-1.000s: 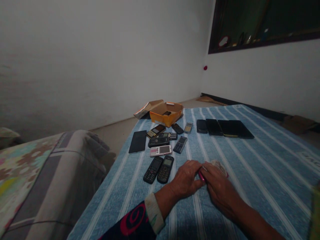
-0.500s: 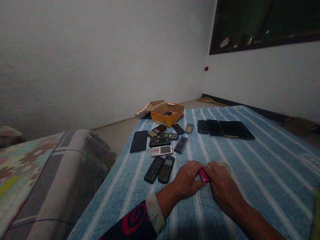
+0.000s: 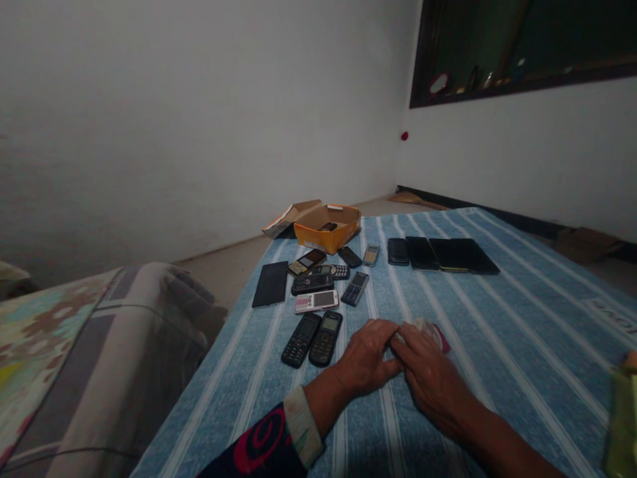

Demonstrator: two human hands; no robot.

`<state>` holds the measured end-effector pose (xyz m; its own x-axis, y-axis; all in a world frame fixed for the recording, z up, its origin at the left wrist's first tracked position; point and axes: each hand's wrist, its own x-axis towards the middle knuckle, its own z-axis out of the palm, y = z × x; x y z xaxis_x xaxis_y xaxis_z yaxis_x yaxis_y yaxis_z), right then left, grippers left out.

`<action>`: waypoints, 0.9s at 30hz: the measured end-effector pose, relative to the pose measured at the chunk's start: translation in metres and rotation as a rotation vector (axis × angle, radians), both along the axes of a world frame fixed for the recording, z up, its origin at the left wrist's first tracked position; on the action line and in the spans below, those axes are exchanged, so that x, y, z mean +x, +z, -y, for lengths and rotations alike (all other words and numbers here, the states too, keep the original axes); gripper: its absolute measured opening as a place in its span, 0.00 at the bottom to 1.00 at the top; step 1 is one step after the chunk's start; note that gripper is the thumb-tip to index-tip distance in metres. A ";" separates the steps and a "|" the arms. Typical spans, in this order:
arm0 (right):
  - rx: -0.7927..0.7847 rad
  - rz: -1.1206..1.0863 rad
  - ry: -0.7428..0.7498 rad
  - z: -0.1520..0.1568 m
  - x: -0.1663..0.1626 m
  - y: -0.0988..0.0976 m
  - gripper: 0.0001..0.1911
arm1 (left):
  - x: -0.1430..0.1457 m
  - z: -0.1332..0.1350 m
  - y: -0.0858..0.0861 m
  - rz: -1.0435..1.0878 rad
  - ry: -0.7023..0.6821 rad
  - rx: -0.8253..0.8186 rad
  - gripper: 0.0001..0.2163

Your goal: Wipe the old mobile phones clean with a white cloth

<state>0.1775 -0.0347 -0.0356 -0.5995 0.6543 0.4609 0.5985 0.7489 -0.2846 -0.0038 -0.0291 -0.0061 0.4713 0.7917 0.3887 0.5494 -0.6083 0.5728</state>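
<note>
My left hand (image 3: 369,357) and my right hand (image 3: 428,368) meet over the striped cloth, fingers closed and fingertips touching. A glossy pink phone (image 3: 442,340) is mostly hidden by them; one end pokes out beyond my right hand. Crumpled whitish cloth (image 3: 422,325) shows behind my right fingers, against the phone. Left of my hands, a black keypad phone (image 3: 301,340) lies beside another dark keypad phone (image 3: 326,338). Above these are a white-and-pink phone (image 3: 316,301), a grey keypad phone (image 3: 355,289) and several more old phones.
An open orange cardboard box (image 3: 328,232) with a phone inside stands at the far end. Dark flat devices (image 3: 442,255) lie in a row at right, and a black tablet (image 3: 270,284) at left. Blue striped cloth (image 3: 527,372) covers the surface. A draped grey fabric (image 3: 134,352) stands left.
The pink phone showed between my hands before; now its pink end shows to the right of my right hand. My fingers have drawn together. The view has shifted slightly.
</note>
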 end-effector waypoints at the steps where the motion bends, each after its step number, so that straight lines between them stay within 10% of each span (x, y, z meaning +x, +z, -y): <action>1: 0.003 0.002 -0.005 0.001 0.000 0.000 0.29 | 0.000 0.000 0.000 0.001 0.001 -0.004 0.16; 27: 0.024 -0.007 -0.082 -0.010 0.003 0.007 0.21 | 0.001 -0.001 -0.005 0.005 0.087 -0.019 0.16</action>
